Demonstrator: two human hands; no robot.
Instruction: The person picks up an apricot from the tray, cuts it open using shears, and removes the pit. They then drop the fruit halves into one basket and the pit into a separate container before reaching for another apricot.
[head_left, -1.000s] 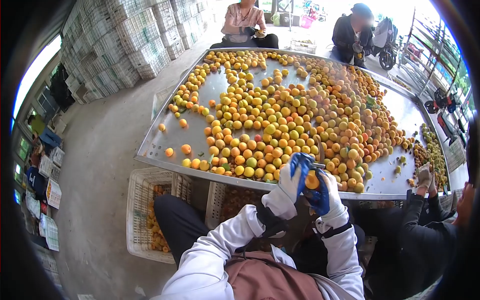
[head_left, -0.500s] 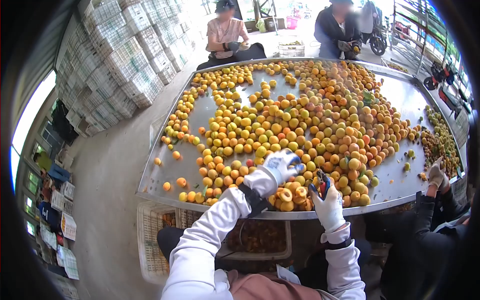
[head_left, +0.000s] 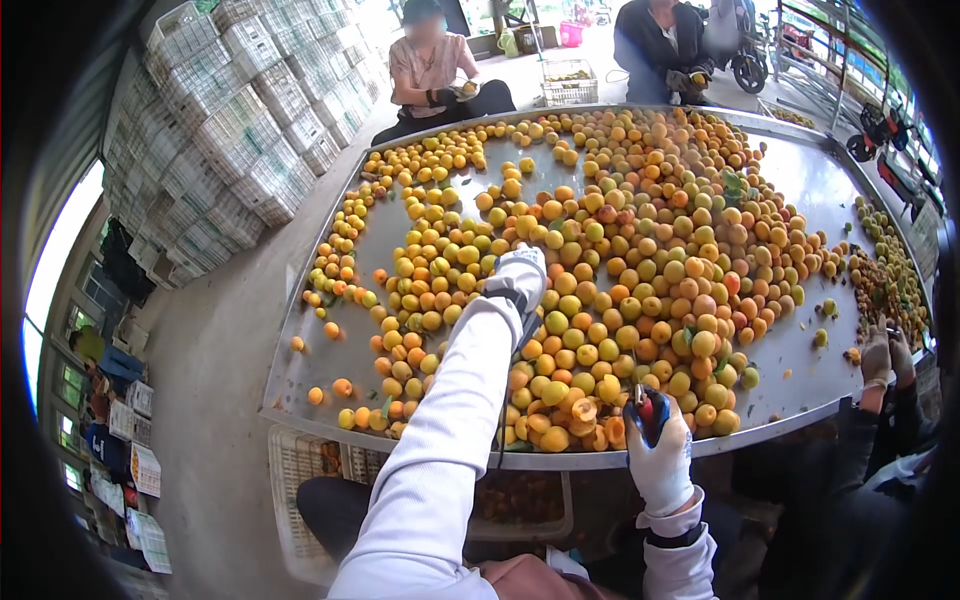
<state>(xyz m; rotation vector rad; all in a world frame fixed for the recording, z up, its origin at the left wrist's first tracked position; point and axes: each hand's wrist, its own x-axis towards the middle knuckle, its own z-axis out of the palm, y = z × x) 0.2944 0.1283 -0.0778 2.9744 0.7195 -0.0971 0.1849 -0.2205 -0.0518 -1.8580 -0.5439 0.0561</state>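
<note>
My left hand [head_left: 523, 264], in a white glove, reaches forward over the apricots [head_left: 610, 235] heaped on the metal table [head_left: 345, 375]. Its fingers point away from me and are hidden behind the back of the hand, so I cannot see whether they grip a fruit. Close to the table's front edge, my right hand [head_left: 662, 455], in a white glove with dark blue fingertips, is closed around a small red-handled tool [head_left: 647, 408] with a metal tip. Just left of it lie several split apricot halves [head_left: 584, 410], their hollow insides showing.
Below the front edge stand white plastic crates [head_left: 300, 500]. At the far side sit two people [head_left: 440, 65] with fruit in their hands, and a co-worker's gloved hands [head_left: 885, 355] are at the right edge. Stacked crates [head_left: 225, 110] rise at the left; loose apricots dot the table's left side.
My left hand has moved forward, away from the split halves and deeper over the apricots. The right hand stays near the front edge with the tool. The view has shifted slightly.
</note>
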